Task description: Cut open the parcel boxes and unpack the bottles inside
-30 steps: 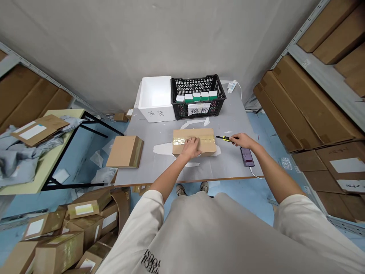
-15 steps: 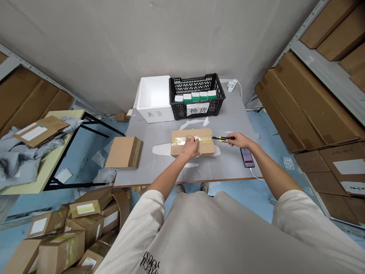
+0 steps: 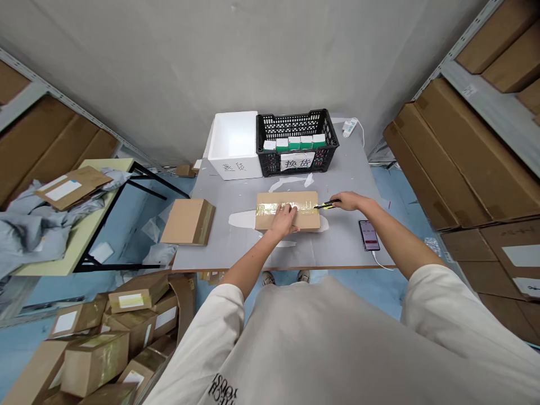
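Observation:
A taped cardboard box [image 3: 270, 219] lies flat on the grey table top [image 3: 219, 250], with a band of clear tape [image 3: 291, 208] along its length. My left hand [image 3: 282, 220] rests on the box with its fingers on the tape, not gripping it. My right hand [image 3: 348, 201] is shut around a yellow-and-black utility knife [image 3: 327, 205]. The knife's tip touches the tape near the box's right end.
A white foam box [image 3: 234, 145] and a black plastic crate [image 3: 297, 140] of green-and-white cartons stand at the table's back. A smaller cardboard box [image 3: 188, 223] lies left, a phone [image 3: 369, 235] right. Cartons fill the shelves [image 3: 455, 163] and floor.
My right hand has moved left with the knife, bringing the blade from just beside the box onto its tape. My left hand stays on the box. The view has shifted slightly.

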### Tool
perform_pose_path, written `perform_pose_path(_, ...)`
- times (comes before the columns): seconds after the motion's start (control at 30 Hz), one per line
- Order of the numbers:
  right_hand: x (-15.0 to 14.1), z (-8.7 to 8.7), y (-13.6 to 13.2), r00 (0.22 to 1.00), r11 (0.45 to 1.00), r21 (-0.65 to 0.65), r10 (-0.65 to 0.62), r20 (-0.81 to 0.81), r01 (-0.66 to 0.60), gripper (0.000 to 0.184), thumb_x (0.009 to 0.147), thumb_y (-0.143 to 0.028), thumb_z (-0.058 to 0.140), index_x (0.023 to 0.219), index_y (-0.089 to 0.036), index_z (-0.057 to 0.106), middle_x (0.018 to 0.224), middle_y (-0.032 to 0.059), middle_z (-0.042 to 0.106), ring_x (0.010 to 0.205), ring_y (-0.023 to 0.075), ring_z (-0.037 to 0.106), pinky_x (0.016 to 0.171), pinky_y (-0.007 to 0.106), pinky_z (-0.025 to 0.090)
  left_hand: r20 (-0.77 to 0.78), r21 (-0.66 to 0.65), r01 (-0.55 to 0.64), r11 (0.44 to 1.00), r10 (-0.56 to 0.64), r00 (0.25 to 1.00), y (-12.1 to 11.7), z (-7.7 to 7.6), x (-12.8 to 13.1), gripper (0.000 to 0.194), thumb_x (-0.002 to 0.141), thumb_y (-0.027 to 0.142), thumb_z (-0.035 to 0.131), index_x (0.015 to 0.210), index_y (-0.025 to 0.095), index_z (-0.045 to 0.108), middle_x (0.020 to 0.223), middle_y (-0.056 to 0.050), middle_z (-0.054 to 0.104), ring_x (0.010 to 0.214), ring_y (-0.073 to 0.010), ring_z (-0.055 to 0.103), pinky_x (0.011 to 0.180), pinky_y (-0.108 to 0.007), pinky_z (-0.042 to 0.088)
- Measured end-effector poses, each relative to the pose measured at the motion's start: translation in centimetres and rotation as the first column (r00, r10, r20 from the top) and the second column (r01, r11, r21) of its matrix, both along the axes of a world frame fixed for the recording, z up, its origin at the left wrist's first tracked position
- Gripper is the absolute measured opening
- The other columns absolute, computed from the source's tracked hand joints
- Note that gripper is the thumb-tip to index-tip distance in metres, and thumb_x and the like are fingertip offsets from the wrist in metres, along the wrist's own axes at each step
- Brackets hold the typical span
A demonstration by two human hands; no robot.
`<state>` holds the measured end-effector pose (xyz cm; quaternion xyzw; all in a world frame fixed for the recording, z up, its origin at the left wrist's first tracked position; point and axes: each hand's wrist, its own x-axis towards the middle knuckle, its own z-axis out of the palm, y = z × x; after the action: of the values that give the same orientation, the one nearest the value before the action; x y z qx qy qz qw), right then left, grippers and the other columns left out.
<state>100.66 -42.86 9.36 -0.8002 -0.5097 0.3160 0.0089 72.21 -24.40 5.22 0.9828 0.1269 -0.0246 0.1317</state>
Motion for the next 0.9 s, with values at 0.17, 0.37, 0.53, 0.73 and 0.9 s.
perform_pose_path(0.17, -1.0, -1.2, -2.7, 0.939, 0.990, 0.060, -0.099, -0.331, 0.126, 0.044, 0.086, -0.062, 0.061, 0.101, -0.024, 0.075, 0.074, 0.0020, 0.069, 0.067, 0.0178, 0.057, 0.061, 0.027, 0.043, -0.009, -0.020, -0.014, 1.000, 0.014, 1.000, 0.0, 0.1, 0.0, 0.086, 0.070, 0.050, 0.090, 0.139, 0.020, 0.048, 0.136, -0.016, 0.054, 0.127, -0.0354, 0.060, 0.126, -0.053, 0.026)
perform_pose_path(0.37, -2.4, -2.4, -4.6, 0.845, 0.964, 0.059, -0.195, -0.498, 0.258, 0.053, 0.080, -0.071, 0.065, 0.102, -0.023, 0.074, 0.070, 0.0013, 0.066, 0.062, 0.0155, 0.055, 0.055, 0.025, 0.040, -0.022, -0.012, -0.018, 1.000, 0.018, 1.000, -0.1, 0.2, 0.0, 0.086, 0.070, 0.051, 0.091, 0.139, 0.020, 0.048, 0.136, -0.016, 0.053, 0.124, -0.0358, 0.061, 0.125, -0.053, 0.028)
perform_pose_path(0.53, -3.0, -4.0, -6.6, 0.788, 0.962, 0.046, -0.191, -0.585, 0.268, 0.052, 0.079, -0.071, 0.067, 0.098, -0.023, 0.073, 0.072, -0.0005, 0.066, 0.064, 0.0147, 0.056, 0.056, 0.024, 0.042, -0.044, 0.013, -0.021, 1.000, 0.022, 0.999, 0.1, 0.4, 0.3, 0.086, 0.073, 0.050, 0.088, 0.141, 0.019, 0.047, 0.136, -0.017, 0.054, 0.121, -0.0348, 0.062, 0.124, -0.053, 0.028)
perform_pose_path(0.73, -3.3, -4.6, -9.4, 0.681, 0.857, 0.068, -0.356, -0.641, 0.512, 0.051, 0.084, -0.071, 0.065, 0.099, -0.022, 0.063, 0.087, 0.0046, 0.074, 0.071, 0.0174, 0.064, 0.058, 0.025, 0.047, -0.033, -0.013, -0.009, 1.000, 0.009, 0.999, 0.3, 1.0, 0.3, 0.090, 0.079, 0.053, 0.081, 0.151, 0.018, 0.040, 0.137, -0.018, 0.053, 0.130, -0.0374, 0.053, 0.117, -0.047, 0.036)
perform_pose_path(0.9, -4.4, -2.9, -8.7, 0.740, 0.837, 0.177, -0.334, -0.584, 0.518, 0.052, 0.091, -0.070, 0.058, 0.108, -0.021, 0.063, 0.090, 0.0066, 0.076, 0.073, 0.0183, 0.065, 0.060, 0.026, 0.048, 0.072, -0.022, -0.148, 0.989, 0.149, 0.986, 0.9, 1.2, 1.2, 0.044, 0.102, 0.035, 0.045, 0.144, 0.021, 0.049, 0.142, -0.016, 0.052, 0.124, -0.0319, 0.056, 0.107, -0.045, 0.044)
